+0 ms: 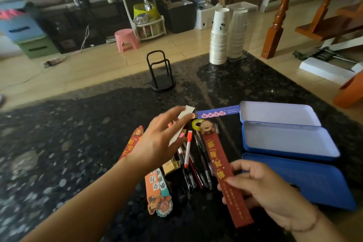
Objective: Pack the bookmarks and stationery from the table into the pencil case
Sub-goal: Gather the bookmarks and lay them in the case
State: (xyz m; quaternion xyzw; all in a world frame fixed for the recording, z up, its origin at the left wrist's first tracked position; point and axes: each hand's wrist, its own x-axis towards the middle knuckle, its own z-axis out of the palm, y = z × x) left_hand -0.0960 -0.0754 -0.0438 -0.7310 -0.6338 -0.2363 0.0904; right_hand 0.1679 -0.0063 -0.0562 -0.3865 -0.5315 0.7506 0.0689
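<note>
My right hand point(261, 188) grips the lower half of a dark red bookmark point(218, 155) with a cartoon head, lifted over a pile of pens point(196, 171). My left hand point(157, 139) hovers over the pile's left side, fingers spread, fingertips touching a white bookmark point(183, 124); whether it grips it I cannot tell. A blue bookmark point(218, 113) lies toward the open blue pencil case point(290, 141) at right, whose tray and lid sit empty. An orange-red bookmark point(133, 139), an orange and a teal bookmark point(157, 188), a tape roll point(196, 124) and a red-capped marker point(188, 147) lie on the table.
The black speckled table point(59, 153) carries a black wire holder point(161, 72) at the back middle and two stacks of paper cups point(225, 35) at the back right. An orange chair edge point(349, 92) shows at the far right.
</note>
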